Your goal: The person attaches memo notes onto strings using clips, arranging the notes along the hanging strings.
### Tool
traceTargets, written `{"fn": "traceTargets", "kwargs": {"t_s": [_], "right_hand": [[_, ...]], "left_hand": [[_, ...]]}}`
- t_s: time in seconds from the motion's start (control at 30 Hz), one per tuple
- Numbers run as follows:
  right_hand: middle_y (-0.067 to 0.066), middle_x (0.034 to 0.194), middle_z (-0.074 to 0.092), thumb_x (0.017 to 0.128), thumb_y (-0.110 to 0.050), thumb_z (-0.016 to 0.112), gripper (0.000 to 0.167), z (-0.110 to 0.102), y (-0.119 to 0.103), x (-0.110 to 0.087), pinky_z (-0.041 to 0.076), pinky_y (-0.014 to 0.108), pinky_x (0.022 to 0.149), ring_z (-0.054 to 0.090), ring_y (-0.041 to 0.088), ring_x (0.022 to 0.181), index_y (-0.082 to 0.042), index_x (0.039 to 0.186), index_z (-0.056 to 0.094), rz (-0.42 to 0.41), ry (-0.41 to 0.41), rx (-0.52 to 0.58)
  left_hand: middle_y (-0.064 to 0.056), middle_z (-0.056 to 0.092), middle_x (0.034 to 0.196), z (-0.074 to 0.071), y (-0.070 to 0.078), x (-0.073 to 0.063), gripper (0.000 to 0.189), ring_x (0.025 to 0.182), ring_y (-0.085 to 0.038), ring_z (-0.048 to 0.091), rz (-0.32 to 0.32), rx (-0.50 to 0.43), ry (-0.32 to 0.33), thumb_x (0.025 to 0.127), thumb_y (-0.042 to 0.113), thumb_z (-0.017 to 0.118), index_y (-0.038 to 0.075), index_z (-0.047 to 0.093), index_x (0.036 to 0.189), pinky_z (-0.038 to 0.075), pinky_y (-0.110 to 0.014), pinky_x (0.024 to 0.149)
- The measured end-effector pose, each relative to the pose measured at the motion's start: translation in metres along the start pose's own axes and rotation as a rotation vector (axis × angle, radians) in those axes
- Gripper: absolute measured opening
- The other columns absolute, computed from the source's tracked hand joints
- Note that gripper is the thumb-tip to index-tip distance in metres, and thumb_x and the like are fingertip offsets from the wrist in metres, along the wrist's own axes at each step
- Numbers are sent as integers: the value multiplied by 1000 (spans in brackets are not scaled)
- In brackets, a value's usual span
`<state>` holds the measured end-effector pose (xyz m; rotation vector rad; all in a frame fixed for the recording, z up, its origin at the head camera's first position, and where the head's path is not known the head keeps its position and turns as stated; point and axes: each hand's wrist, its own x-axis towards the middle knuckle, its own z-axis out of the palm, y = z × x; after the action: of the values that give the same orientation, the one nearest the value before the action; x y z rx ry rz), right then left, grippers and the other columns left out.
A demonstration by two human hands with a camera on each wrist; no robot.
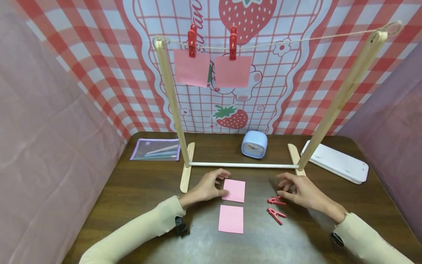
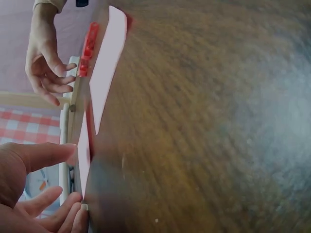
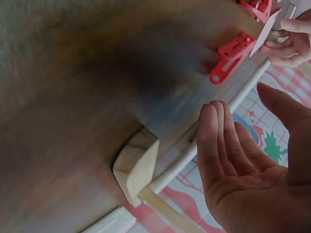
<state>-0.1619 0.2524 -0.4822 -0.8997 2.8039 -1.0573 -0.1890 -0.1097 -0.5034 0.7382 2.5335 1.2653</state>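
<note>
Two square pink paper notes lie on the table, a far note (image 1: 234,190) and a near note (image 1: 231,219). My left hand (image 1: 206,186) is at the far note, its thumb over the left edge and its fingers spread towards the far edge; no pinch shows. Two red clothespins lie to the right, a far clothespin (image 1: 276,200) and a near clothespin (image 1: 276,215). Just above the far one hovers my right hand (image 1: 304,192), fingers loosely bent and holding nothing. In the right wrist view, a gap separates that hand's thumb and fingers (image 3: 233,145).
A wooden frame (image 1: 343,95) carries a string (image 1: 306,39). Red clothespins hang a left note (image 1: 192,69) and a right note (image 1: 232,73) from it. Behind its white bar (image 1: 244,165) stands a blue clock (image 1: 254,144). A mesh pouch (image 1: 156,149) and white case (image 1: 336,161) flank the frame.
</note>
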Motion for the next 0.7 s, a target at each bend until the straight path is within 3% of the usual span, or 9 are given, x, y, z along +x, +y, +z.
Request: {"fn": "traceTargets", "kwargs": {"t_s": [0.17, 0.4, 0.7], "right_hand": [[5, 98, 75, 85, -16, 87, 45, 6, 2, -4, 59, 23, 60, 70, 6, 81, 1, 122, 68, -5, -35, 6], [3, 97, 72, 79, -14, 91, 46, 13, 5, -8, 57, 21, 57, 66, 6, 80, -2, 118, 70, -62, -19, 22], [1, 95, 70, 75, -13, 94, 45, 11, 7, -10, 56, 20, 56, 62, 5, 82, -3, 113, 71, -91, -42, -12]], "left_hand": [[-16, 67, 128, 3, -2, 1, 61, 116, -31, 62, 14, 60, 7, 78, 10, 90, 1, 62, 132, 63, -40, 95], [-14, 66, 125, 4, -1, 0, 65, 115, -29, 60, 23, 107, 8, 74, 8, 92, 4, 63, 131, 61, -28, 89], [-15, 65, 121, 3, 0, 3, 64, 112, -28, 60, 30, 109, 3, 74, 9, 92, 3, 64, 131, 60, -29, 88]]}}
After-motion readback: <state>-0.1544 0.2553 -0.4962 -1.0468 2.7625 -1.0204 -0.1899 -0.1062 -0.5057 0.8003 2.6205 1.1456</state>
